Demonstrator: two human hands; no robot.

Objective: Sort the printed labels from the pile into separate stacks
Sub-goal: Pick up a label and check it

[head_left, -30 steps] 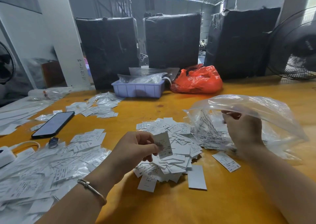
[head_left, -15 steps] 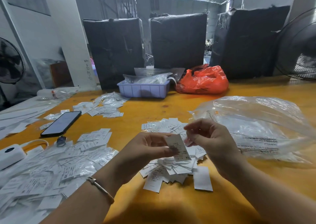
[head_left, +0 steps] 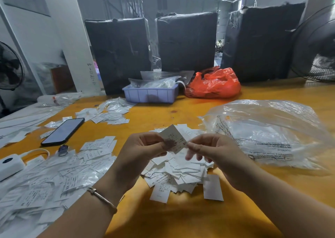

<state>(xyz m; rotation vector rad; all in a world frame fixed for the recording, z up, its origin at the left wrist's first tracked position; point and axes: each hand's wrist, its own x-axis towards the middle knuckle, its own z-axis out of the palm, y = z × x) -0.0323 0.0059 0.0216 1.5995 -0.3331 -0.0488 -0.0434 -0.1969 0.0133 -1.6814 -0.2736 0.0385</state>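
Observation:
A pile of small white printed labels (head_left: 178, 172) lies on the yellow table (head_left: 181, 217) just beyond my hands. Above it my left hand (head_left: 140, 153) pinches one white label (head_left: 172, 137) marked XL. My right hand (head_left: 215, 154) pinches the same label at its right corner, fingers curled. More labels lie spread at the left (head_left: 59, 172), with a smaller group (head_left: 98, 147) beside the phone and another (head_left: 108, 113) farther back.
A large clear plastic bag (head_left: 268, 134) lies at the right. A black phone (head_left: 63, 131) and a white device (head_left: 9, 165) sit at the left. Behind are a lilac tray (head_left: 150, 94), an orange bag (head_left: 213, 83), black wrapped bales (head_left: 186, 41) and a fan (head_left: 315, 45).
My right hand left the clear bag and came left to the label that my left hand holds. The label has been raised and now both hands pinch it.

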